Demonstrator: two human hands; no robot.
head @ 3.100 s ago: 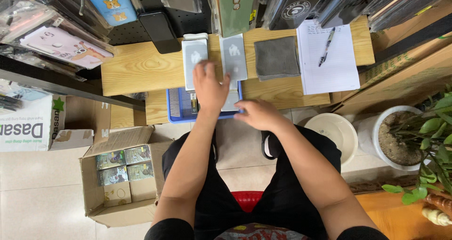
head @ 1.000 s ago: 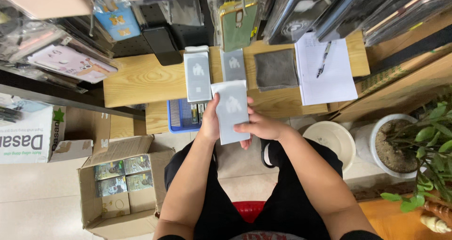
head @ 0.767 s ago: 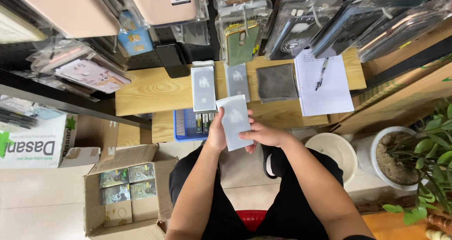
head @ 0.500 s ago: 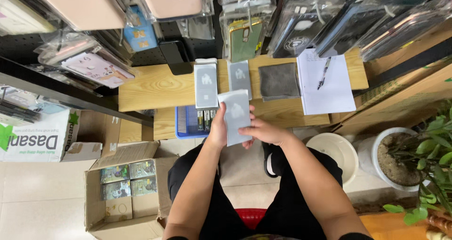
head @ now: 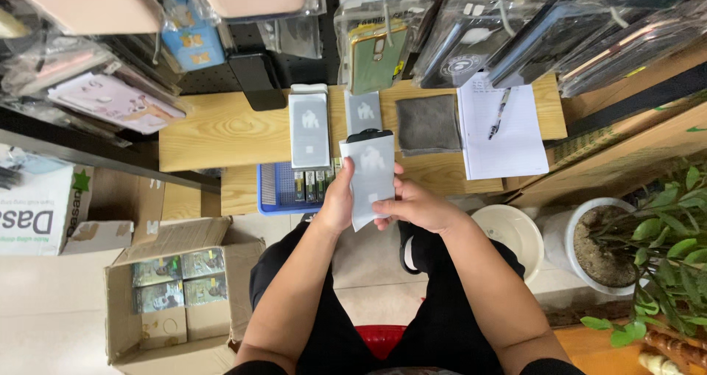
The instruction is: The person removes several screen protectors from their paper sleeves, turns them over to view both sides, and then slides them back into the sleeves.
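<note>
Near the frame's centre, both hands hold a flat grey packet (head: pixel 370 180) upright above the lap. The left hand (head: pixel 336 204) has its grip clamped on the packet's left edge, and the right hand (head: pixel 414 206) pinches its lower right. Behind it, on the wooden worktop (head: pixel 221 132), lie two similar packets (head: pixel 309 130), a grey cloth (head: pixel 428 124) and a sheet of paper (head: pixel 501 136) with a pen (head: pixel 498 114).

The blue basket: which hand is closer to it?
Left. The left hand is right beside the blue basket; the right hand is farther off, across the grey packet.
</note>
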